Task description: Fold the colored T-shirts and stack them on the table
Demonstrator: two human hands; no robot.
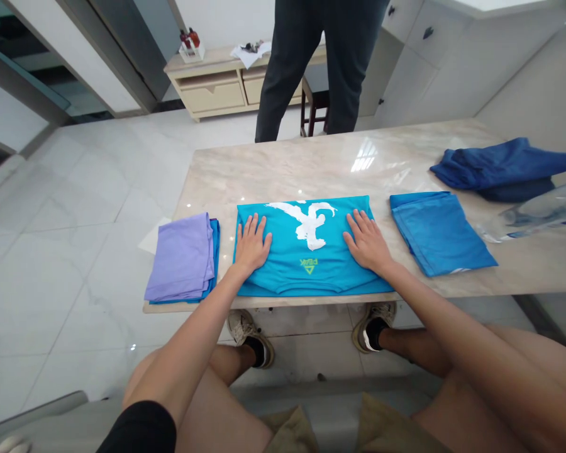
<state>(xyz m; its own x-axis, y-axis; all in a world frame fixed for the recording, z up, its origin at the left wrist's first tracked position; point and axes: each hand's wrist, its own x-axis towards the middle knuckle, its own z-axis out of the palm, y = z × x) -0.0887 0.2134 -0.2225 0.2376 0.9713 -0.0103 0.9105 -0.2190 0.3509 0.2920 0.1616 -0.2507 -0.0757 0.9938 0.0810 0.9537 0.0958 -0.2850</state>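
A turquoise T-shirt [283, 274] with a white print and a small green PEAK logo lies folded into a wide rectangle at the table's near edge, its neckline towards me. My left hand [252, 242] rests flat on its left side, fingers spread. On its right side my right hand [366, 242] lies flat too, fingers apart. Neither hand grips the cloth. To the left sits a folded lilac garment [179, 255] on top of blue cloth [214, 251]. A folded blue garment [441, 233] lies to the right of the T-shirt.
The marble-look table [283, 170] also bears a crumpled navy garment [504, 167] and a clear plastic bottle [542, 211] on its side at the right. Across the table stands a person in dark trousers [306, 56]. Behind are a low cabinet [212, 94] and a dark stool [317, 100].
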